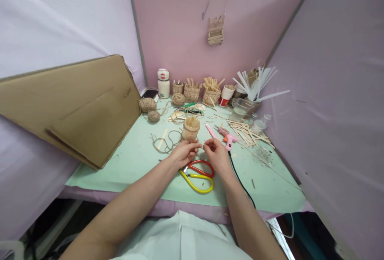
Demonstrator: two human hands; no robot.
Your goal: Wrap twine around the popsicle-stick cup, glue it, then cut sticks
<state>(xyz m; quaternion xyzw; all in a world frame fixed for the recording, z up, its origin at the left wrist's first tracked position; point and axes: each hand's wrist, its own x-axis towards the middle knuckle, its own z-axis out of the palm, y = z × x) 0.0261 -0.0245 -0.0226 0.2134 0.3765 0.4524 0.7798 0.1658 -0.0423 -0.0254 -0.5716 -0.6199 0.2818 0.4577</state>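
Observation:
My left hand [186, 153] and my right hand [216, 155] face each other just in front of a small round wooden-stick cup [191, 129]. Thumb and forefinger are pinched together on each, with a narrow gap between the two hands. Anything in the pinches is too small to make out. Loose twine [168, 145] curls on the table left of the cup, near my left hand. Below my hands lie scissors with one red and one yellow handle [198, 188], their blades partly hidden by my left hand. A pink glue gun [230, 140] rests right of my right hand.
Twine balls [148, 105] sit at the back left by a leaning cardboard sheet [90, 112]. Stick-filled baskets [211, 97], a white jar [163, 88] and a cup of white glue sticks [255, 90] line the back. Loose wooden sticks [250, 132] spread at right; the glue gun's black cord [241, 182] runs forward.

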